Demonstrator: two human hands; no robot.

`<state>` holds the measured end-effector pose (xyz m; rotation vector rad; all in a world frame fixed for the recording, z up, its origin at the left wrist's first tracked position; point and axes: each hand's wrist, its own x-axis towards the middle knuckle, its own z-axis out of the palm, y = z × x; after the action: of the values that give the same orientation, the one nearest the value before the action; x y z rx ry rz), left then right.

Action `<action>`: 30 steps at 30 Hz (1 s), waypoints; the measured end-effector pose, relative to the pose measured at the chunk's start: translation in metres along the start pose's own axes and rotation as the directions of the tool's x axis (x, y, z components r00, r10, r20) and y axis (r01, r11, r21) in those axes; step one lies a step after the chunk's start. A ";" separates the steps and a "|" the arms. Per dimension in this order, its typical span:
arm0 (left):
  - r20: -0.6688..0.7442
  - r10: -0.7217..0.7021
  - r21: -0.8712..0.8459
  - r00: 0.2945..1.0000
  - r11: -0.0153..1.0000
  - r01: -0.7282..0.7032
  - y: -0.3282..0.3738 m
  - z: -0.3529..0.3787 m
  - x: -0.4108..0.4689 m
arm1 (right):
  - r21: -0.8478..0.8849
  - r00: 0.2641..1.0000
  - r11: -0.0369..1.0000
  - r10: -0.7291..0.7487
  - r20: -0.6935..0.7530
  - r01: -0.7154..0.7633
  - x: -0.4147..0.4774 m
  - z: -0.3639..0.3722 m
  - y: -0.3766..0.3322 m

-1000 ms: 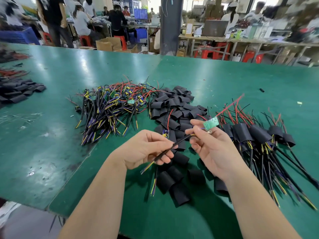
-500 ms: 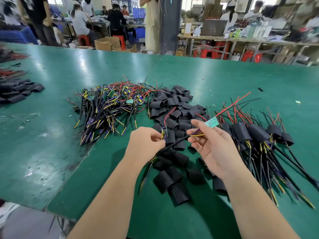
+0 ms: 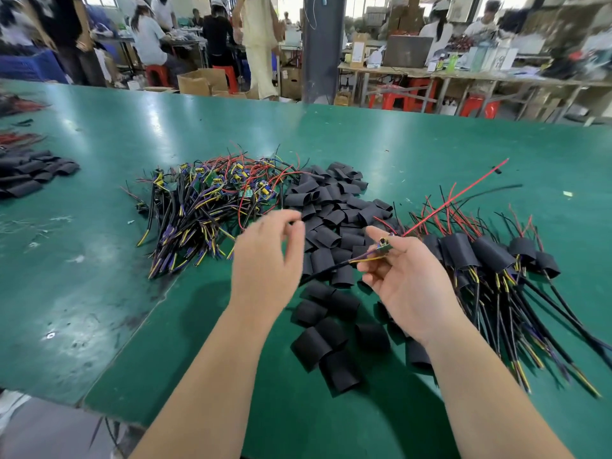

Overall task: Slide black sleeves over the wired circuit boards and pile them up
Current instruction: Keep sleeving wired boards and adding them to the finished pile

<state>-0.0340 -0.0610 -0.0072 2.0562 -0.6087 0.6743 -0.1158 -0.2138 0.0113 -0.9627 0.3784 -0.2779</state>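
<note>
The right hand [image 3: 407,279] pinches an unsleeved wired board [image 3: 384,249]; the left hand [image 3: 268,260], loosely open and seemingly empty, probably needs a sleeve [image 3: 328,239] next.

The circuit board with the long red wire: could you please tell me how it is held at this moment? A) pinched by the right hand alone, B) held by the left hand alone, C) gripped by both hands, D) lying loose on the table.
A: the right hand pinches the circuit board in its fingertips, while the left hand hovers with loose fingers, clear of the board, near the black sleeves.
</note>
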 end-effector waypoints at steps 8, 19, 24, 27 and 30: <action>0.657 -0.187 -0.130 0.730 0.926 0.354 0.008 0.021 -0.014 | -0.405 0.966 0.880 -0.198 0.164 0.249 -0.005 -0.008 0.007; 0.520 -0.201 -0.451 0.830 0.760 0.467 0.009 0.015 -0.012 | -0.347 0.956 0.895 -0.291 0.025 0.281 0.003 -0.010 0.014; 0.498 -0.160 -0.486 0.853 0.762 0.427 0.007 0.013 -0.012 | -0.278 0.965 0.924 -0.251 0.079 0.263 0.002 -0.012 0.015; 0.430 -0.183 -0.466 0.884 0.794 0.391 0.003 0.014 -0.012 | -0.284 0.965 0.922 -0.242 0.105 0.262 0.001 -0.011 0.017; 0.488 -0.116 -0.343 0.865 0.886 0.312 -0.002 0.012 -0.011 | -0.293 0.970 0.926 -0.211 0.118 0.237 0.002 -0.008 0.020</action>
<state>-0.0381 -0.0685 -0.0209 1.8377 -0.6951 -0.0895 -0.1160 -0.2099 -0.0101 -1.3224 0.2363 -0.3929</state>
